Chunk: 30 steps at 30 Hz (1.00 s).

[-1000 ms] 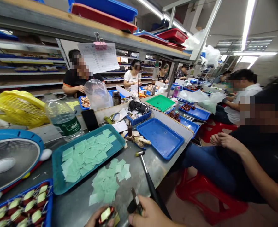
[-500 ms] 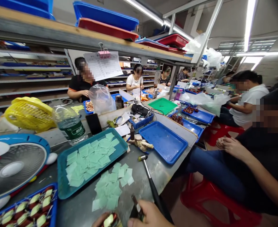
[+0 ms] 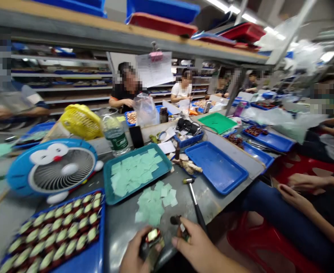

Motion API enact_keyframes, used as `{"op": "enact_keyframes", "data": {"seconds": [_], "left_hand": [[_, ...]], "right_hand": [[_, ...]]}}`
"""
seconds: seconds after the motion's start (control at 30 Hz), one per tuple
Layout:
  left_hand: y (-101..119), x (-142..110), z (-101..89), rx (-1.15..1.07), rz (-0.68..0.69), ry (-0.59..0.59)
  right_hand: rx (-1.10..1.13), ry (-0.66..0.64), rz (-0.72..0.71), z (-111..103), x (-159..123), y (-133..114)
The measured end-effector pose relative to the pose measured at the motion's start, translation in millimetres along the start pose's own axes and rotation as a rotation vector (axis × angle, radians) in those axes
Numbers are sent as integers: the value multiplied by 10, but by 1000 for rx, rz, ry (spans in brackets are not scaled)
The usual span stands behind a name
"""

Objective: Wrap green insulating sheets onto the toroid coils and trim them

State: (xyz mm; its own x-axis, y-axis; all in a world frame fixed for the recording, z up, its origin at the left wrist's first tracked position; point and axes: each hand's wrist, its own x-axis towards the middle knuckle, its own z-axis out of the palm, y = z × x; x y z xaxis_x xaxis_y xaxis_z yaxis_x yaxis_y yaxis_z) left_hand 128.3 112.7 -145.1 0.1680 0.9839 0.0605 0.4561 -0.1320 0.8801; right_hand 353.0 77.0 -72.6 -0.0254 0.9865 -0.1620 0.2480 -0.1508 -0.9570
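While the left hand (image 3: pixel 135 252) holds a small red-and-cream component (image 3: pixel 152 236), fingers clamped, the right hand (image 3: pixel 195 242) pinches a short dark tool (image 3: pixel 176 220), which lies just right of the component.

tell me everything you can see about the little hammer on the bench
The small hammer has a short metal head with a yellowish face, a thin shiny metal shaft and a black grip. It lies flat and unheld on the grey bench top, head pointing away from the person, between the loose green squares and the blue plastic tray. The grip end reaches toward the right hand; whether they touch cannot be told.
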Motion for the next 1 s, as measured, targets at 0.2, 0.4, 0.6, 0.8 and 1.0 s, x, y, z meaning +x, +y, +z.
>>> {"op": "enact_keyframes", "data": {"seconds": [0.2, 0.4, 0.6, 0.8, 1.0], "left_hand": [[325, -78, -83, 16, -10, -77], [335, -118, -74, 0, 2, -91], [351, -82, -73, -27, 54, -87], [358, -49, -50, -31, 85, -98], [392, -2, -78, -51, 85, -147]], "right_hand": [[-216, -104, -50, -94, -29, -34], [-449, -235, -241, -73, 124, -182], [-633, -313, -388, -6, 250, -322], [-798, -351, -496, 29, 371, -299], [-861, -523, -639, -8, 562, -331]]}}
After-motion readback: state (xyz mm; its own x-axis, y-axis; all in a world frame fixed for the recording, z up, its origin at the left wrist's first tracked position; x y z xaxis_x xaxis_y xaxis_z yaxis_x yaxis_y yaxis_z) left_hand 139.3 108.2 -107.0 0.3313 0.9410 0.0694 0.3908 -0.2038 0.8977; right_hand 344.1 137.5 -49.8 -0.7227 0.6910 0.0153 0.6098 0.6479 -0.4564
